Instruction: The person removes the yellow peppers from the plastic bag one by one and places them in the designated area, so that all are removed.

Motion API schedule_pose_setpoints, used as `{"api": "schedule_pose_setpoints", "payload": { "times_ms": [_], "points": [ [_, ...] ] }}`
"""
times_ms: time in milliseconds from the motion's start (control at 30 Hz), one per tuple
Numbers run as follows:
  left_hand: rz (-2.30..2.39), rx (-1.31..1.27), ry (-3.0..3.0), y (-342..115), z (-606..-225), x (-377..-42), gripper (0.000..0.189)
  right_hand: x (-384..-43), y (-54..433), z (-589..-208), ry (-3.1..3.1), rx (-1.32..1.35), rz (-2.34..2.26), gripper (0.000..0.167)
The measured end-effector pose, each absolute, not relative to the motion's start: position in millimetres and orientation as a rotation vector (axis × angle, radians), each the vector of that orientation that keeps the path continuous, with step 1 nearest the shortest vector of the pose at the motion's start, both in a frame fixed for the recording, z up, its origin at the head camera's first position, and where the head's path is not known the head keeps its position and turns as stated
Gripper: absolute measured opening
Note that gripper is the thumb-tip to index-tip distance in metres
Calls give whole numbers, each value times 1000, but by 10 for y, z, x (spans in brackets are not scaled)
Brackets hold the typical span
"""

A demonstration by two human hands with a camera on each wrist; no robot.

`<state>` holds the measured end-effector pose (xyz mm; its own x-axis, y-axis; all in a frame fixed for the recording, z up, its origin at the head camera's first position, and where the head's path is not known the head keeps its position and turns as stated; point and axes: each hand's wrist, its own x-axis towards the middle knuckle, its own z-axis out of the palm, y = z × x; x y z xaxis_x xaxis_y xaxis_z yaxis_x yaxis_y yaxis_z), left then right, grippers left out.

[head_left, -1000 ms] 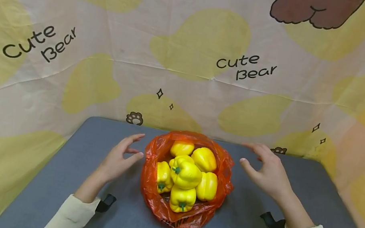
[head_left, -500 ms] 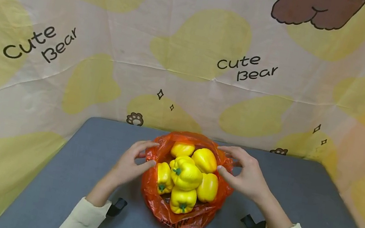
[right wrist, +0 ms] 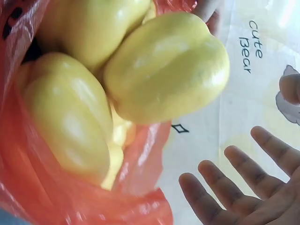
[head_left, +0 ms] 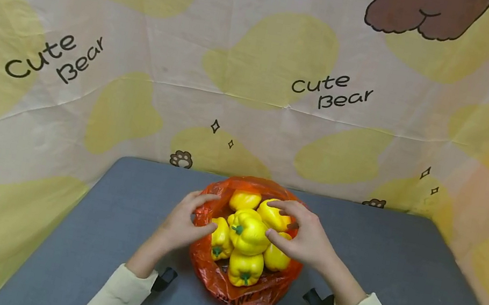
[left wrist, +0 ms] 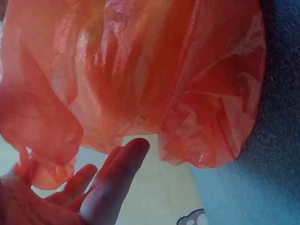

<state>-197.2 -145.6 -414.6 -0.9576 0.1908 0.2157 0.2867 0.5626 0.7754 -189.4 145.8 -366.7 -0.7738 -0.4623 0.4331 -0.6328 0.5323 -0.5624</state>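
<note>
A red plastic bag (head_left: 243,300) stands with its mouth spread, holding several yellow bell peppers. One bell pepper (head_left: 252,233) with a green stem sits on top of the pile. At the bag's left rim is my left hand (head_left: 179,224), thumb and fingers spread apart; whether it touches the plastic I cannot tell. The left wrist view shows the bag's crinkled side (left wrist: 136,70) close to those fingers. My right hand (head_left: 310,239) hovers over the right side of the mouth, fingers apart, partly covering two peppers. In the right wrist view it holds nothing beside the top pepper (right wrist: 168,70).
The bag rests on a blue-grey table (head_left: 349,280). Behind and beside the table hangs a cloth backdrop (head_left: 259,68) printed with yellow patches, bears and lettering. Black straps (head_left: 321,303) are on both wrists.
Both hands have moved inward from either side of the bag. The left hand now overlaps the left rim, and the right hand has come over the peppers. The bag and peppers look unmoved.
</note>
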Motion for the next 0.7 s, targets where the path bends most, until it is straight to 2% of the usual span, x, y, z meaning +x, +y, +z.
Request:
{"api": "schedule_pose_setpoints", "payload": {
  "times_ms": [367, 700],
  "points": [
    [-1295, -364, -2674, -1450, -4233, -2027, 52, -1918, 1283, -3828, -2689, 919, 1049, 58],
    [-1369, -359, -2619, -1455, -4294, -2055, 50, -1954, 1199, -3946, -2687, 893, 1040, 59]
  ]
}}
